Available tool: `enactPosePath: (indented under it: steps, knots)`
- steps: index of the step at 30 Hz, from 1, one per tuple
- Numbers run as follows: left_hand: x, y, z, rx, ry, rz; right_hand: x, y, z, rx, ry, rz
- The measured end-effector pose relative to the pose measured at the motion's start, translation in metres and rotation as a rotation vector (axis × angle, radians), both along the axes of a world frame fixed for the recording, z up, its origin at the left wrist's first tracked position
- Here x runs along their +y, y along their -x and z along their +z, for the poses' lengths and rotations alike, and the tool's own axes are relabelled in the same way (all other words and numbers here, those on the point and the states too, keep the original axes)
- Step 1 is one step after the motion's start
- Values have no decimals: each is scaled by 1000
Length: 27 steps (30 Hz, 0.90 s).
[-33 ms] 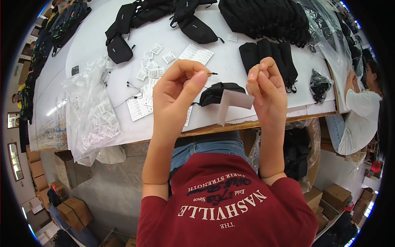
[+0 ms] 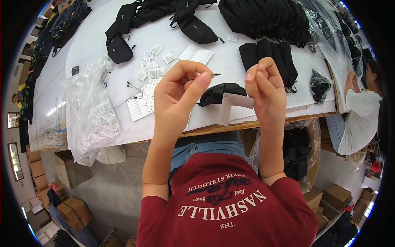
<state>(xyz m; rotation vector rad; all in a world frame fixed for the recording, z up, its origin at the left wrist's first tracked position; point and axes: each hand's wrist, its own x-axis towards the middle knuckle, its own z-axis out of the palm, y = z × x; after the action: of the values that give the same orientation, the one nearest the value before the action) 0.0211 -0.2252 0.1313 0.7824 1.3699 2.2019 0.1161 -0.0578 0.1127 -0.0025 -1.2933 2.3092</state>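
In a pinch between thumb and forefinger, my left hand [image 2: 180,90] holds a thin hang-tag cord, its small black tip [image 2: 217,74] poking out to the right. My right hand [image 2: 266,84] is raised opposite, fingertips pressed together; what they grip, if anything, is too small to make out. A folded white tag [image 2: 235,102] hangs between my hands, close to the right one. Behind it a small black zipped pouch [image 2: 222,92] lies on the white table [image 2: 96,39]. Loose black tag cords [image 2: 135,88] and printed sheets [image 2: 140,105] lie left of my left hand.
Small white labels [image 2: 153,66] are scattered beyond my left hand. A clear plastic bag of labels [image 2: 96,115] drapes over the front edge. Black pouches [image 2: 263,20] are piled at the back, others [image 2: 267,57] nearer. A bag of black cords [image 2: 320,85] lies right. A co-worker [image 2: 362,107] stands far right.
My left hand and the cord's black tip have shifted slightly to the right. The white tag has swung a little and turned. My right hand has barely moved.
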Motion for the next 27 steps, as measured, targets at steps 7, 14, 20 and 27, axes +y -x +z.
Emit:
enactPosePath:
  steps: [7, 14, 20, 27]
  knots:
    - [5, -1, 3, 56, 118, 87, -11, 2, 4, -328, -331, 36]
    - [14, 7, 2, 85, 190, 147, -17, 7, -28, -398, -628, -188]
    - [14, 7, 2, 88, 168, 122, -19, 16, -35, -433, -648, -237]
    - [12, 8, -1, -29, 100, 44, -20, 27, -39, -339, -651, -284]
